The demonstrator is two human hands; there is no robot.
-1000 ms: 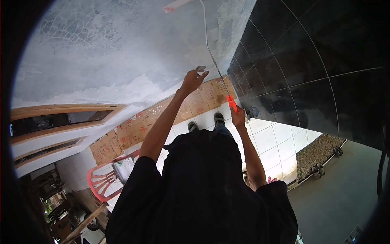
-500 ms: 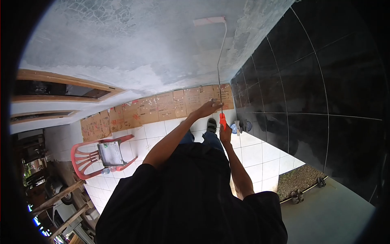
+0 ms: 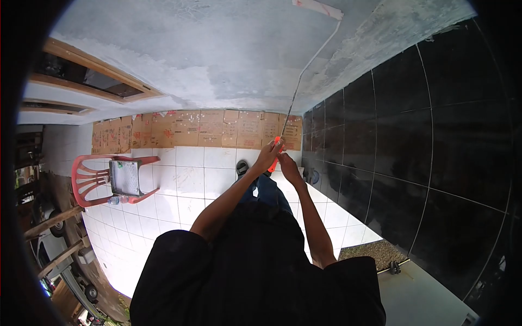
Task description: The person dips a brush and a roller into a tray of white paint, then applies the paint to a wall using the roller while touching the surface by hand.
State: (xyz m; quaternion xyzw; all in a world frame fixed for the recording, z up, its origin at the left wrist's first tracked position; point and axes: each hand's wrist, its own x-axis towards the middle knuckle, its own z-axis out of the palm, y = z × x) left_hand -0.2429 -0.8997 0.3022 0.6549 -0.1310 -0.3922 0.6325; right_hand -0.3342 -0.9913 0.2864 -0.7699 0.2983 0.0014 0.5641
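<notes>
A paint roller [image 3: 318, 7] with a pale pink sleeve rests against the grey, patchily painted wall [image 3: 228, 60] at the top of the view. Its long bent metal rod [image 3: 296, 89] runs down to an orange-red handle [image 3: 273, 163]. My left hand [image 3: 266, 156] is closed around the upper part of that handle. Just to the right and slightly lower, my right hand [image 3: 289, 167] is closed at the same handle; its fingertips are partly hidden. Both arms stretch forward from black sleeves.
Paint-spotted cardboard [image 3: 201, 130] lines the floor along the wall. A red plastic chair [image 3: 89, 182] holds a paint tray [image 3: 125, 176], with bottles beside it. Black tiles [image 3: 402, 130] cover the right wall. Wood-framed windows [image 3: 98, 73] are at left; white floor tiles [image 3: 190, 174] lie below.
The roller has moved up and right across the wall, its rod now tilting right. My left hand has shifted from the rod down onto the handle. The camera view has turned.
</notes>
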